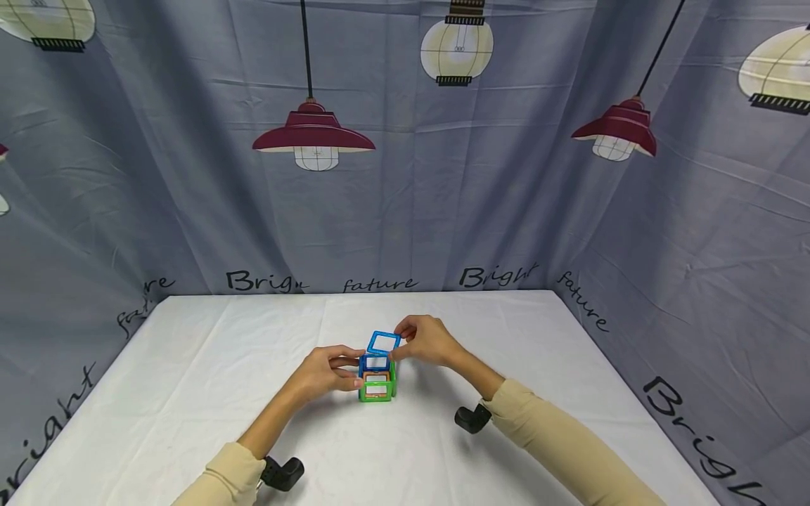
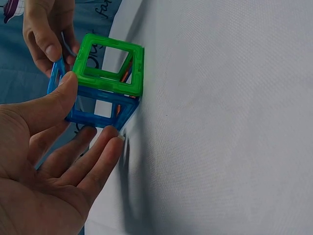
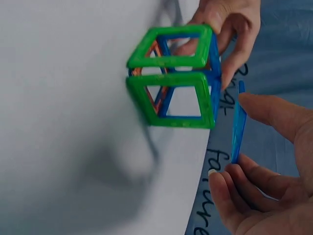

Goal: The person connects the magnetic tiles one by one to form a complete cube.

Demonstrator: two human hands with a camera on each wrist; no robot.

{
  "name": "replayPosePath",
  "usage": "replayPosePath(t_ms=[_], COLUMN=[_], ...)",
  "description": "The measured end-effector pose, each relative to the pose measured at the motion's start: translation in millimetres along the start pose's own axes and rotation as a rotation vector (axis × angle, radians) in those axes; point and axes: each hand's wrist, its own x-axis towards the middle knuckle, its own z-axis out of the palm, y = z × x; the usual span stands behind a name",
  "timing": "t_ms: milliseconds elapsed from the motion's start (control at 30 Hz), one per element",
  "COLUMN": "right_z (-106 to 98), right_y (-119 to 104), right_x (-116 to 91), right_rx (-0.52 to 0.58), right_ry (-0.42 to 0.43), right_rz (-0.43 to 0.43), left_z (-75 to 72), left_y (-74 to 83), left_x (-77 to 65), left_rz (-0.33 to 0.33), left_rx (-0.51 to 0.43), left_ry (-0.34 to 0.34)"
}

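On the white table stands a small cube of magnetic tiles [image 1: 377, 400], open-framed, with green and blue squares and an orange one low inside. My left hand [image 1: 319, 376] grips it from the left, the thumb at a corner of the green tile [image 2: 107, 85] and the fingertips along the blue side [image 2: 90, 118]. A loose blue square magnetic tile [image 3: 238, 129] is pinched between the thumb and fingers of my right hand [image 1: 427, 339]. This tile is tilted just above the cube's far end; in the right wrist view a gap shows between them.
White cloth covers the table [image 1: 209, 379], which ends at a grey-blue curtain [image 1: 392, 211] printed with lamps and lettering. Black wrist cameras hang below both sleeves, the left camera [image 1: 283, 474] and the right camera [image 1: 472, 419], close over the tabletop.
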Motion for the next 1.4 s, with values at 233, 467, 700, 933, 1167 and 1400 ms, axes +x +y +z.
replayPosePath(t_ms=[233, 467, 700, 933, 1167, 1400], right_z=[3, 6, 9, 11, 14, 16], right_y=[-5, -4, -2, 0, -2, 0], right_x=[-12, -16, -17, -18, -21, -25], right_rx=[0.01, 0.012, 0.023, 0.052, 0.049, 0.055], right_ry=[-0.056, -0.112, -0.142, -0.149, -0.13, -0.104], right_rz=[-0.049, -0.098, -0.124, -0.138, -0.147, -0.129], left_z=[-0.4, -0.7, -1.2, -2.0, -0.5, -0.1], left_y=[-2.2, -3.7, -1.5, -1.7, 0.0, 3.0], left_x=[0.5, 1.1, -0.3, -1.0, -1.6, -2.2], left_rz=[0.022, 0.045, 0.04, 0.053, 0.034, 0.033], left_rx=[0.002, 0.009, 0.021, 0.011, 0.02, 0.03], left_ry=[-0.009, -0.019, -0.019, -0.027, -0.007, -0.027])
